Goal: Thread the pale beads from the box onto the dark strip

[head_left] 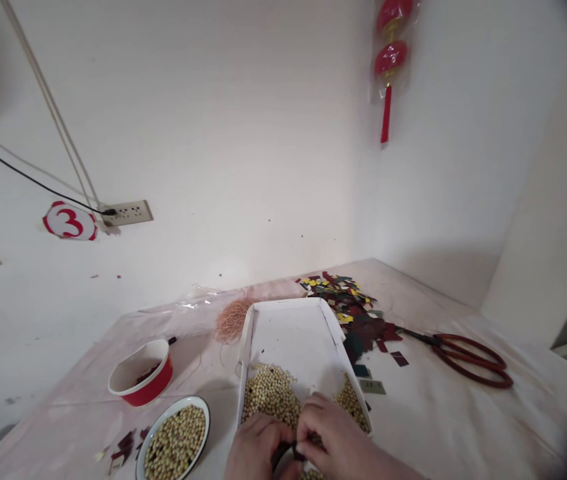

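A shallow white tray (pixel 291 333) holds a heap of pale round beans (pixel 269 395), with a smaller pile along its right side. Over the near end of the tray, my left hand (pixel 258 445) and my right hand (pixel 331 433) meet with fingers curled together. Between their fingertips is a small dark piece (pixel 283 459), mostly hidden, its kind unclear. Both hands are closed, pinching around it. Left of the tray stands a white, dark-rimmed bowl (pixel 207 427) of similar beans, with a few dark bits among them.
Scissors with reddish-brown handles (pixel 473 360) lie at right, beside a pile of dark red, green and yellow scraps (pixel 363 327). A red and white tub (pixel 151 387) stands at left. Behind the tray's left corner sits a pinkish string tangle (pixel 232 320). A white wall (pixel 243 167) bounds the table.
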A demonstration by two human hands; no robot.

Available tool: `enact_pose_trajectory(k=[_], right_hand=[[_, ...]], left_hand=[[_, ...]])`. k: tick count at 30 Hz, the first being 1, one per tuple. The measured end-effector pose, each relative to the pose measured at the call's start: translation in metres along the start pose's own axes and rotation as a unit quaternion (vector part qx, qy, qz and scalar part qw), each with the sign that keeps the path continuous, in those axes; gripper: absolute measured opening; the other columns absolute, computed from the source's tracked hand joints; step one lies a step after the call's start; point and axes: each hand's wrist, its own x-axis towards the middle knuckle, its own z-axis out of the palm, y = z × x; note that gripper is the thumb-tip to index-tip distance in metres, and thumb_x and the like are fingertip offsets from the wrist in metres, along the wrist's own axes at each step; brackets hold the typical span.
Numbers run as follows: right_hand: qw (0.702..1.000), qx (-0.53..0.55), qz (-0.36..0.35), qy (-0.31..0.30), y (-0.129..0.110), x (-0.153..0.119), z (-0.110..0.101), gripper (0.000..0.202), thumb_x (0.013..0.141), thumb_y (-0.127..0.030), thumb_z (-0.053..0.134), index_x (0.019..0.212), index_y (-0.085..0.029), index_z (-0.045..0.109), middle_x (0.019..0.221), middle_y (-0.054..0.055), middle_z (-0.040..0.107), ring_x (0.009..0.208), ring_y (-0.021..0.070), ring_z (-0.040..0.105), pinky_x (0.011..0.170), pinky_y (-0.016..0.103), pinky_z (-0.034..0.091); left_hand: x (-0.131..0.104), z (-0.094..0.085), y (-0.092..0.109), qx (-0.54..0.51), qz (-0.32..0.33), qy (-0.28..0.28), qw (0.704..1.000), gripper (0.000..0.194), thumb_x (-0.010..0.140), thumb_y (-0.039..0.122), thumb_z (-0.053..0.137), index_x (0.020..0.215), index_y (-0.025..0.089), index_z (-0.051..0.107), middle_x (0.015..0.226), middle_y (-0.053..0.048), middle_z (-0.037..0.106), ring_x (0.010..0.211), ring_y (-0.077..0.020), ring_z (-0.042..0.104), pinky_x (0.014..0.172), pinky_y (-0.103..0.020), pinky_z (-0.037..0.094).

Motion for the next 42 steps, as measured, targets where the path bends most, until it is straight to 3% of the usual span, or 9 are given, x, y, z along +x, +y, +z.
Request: enact_pose_trajectory(k=[3,8,12,18,22,27,32,42], right_hand=[[1.000,-0.003,0.012,0.011,0.000,0.000,-0.002,0.008,0.070,-0.012,0.061,0.072,-0.019,0.058,0.079,0.000,0.057,0.084,0.0142,0.051,0.075,0.025,0.035],[1.000,0.001,-0.007,-0.005,-0.002,0.000,-0.003,0.011,0.067,-0.010,0.062,0.071,-0.019,0.058,0.081,0.000,0.058,0.085,0.0146,0.051,0.075,0.024,0.035],[1.000,0.007,0.017,0.024,-0.001,-0.001,-0.003,0.010,0.070,-0.010,0.060,0.071,-0.019,0.057,0.080,-0.001,0.058,0.084,0.0135,0.051,0.075,0.024,0.035],[1.000,0.006,-0.016,0.009,0.000,-0.003,0.000,0.011,0.068,-0.010,0.063,0.073,-0.019,0.058,0.082,-0.001,0.058,0.085,0.0136,0.051,0.074,0.023,0.035],[1.000,-0.004,0.013,0.016,-0.005,-0.003,-0.005,0.008,0.071,-0.011,0.061,0.072,-0.019,0.058,0.080,0.000,0.059,0.085,0.0146,0.051,0.075,0.025,0.036],[1.000,-0.006,-0.005,-0.010,-0.011,-0.003,-0.009,0.008,0.072,-0.012,0.062,0.073,-0.019,0.058,0.081,0.000,0.059,0.084,0.0148,0.052,0.075,0.026,0.036],[1.000,-0.020,0.002,0.013,-0.012,-0.004,-0.013,0.009,0.075,-0.011,0.060,0.071,-0.018,0.057,0.079,0.001,0.057,0.083,0.0155,0.051,0.074,0.027,0.037],[0.999,-0.024,-0.032,-0.004,-0.012,-0.006,-0.019,0.009,0.076,-0.011,0.060,0.073,-0.019,0.056,0.077,0.000,0.056,0.081,0.0154,0.050,0.072,0.028,0.037]], left_hand=[[0.000,-0.001,0.001,-0.001,-0.003,0.001,1.000,0.020,0.061,0.014,0.068,0.079,0.021,0.063,0.077,0.000,0.068,0.074,-0.0173,0.061,0.065,-0.025,0.045],[-0.001,0.000,0.001,0.003,-0.003,-0.004,1.000,0.017,0.064,0.021,0.069,0.079,0.021,0.063,0.078,-0.001,0.067,0.076,-0.0188,0.061,0.065,-0.026,0.045],[-0.001,0.001,0.000,0.000,-0.003,0.000,1.000,0.022,0.061,0.013,0.068,0.081,0.021,0.063,0.078,0.000,0.067,0.076,-0.0175,0.061,0.067,-0.026,0.045],[-0.001,0.002,-0.001,-0.013,-0.011,-0.006,1.000,0.018,0.065,0.021,0.070,0.081,0.021,0.064,0.079,-0.001,0.067,0.077,-0.0191,0.061,0.067,-0.028,0.045],[-0.001,-0.001,0.005,-0.038,-0.044,-0.003,0.998,0.024,0.060,0.011,0.068,0.081,0.021,0.064,0.081,0.000,0.067,0.079,-0.0193,0.061,0.069,-0.029,0.044],[-0.001,-0.006,0.016,-0.054,-0.062,0.008,0.997,0.017,0.062,0.013,0.067,0.078,0.021,0.065,0.078,-0.002,0.067,0.078,-0.0207,0.060,0.069,-0.031,0.044],[0.000,-0.009,0.023,-0.065,-0.083,0.023,0.994,0.018,0.062,0.012,0.067,0.077,0.021,0.065,0.078,-0.002,0.067,0.077,-0.0200,0.059,0.070,-0.031,0.043],[0.001,-0.018,0.029,-0.067,-0.082,-0.014,0.994,0.018,0.067,0.021,0.071,0.084,0.021,0.064,0.083,-0.001,0.066,0.082,-0.0201,0.057,0.075,-0.032,0.041]])
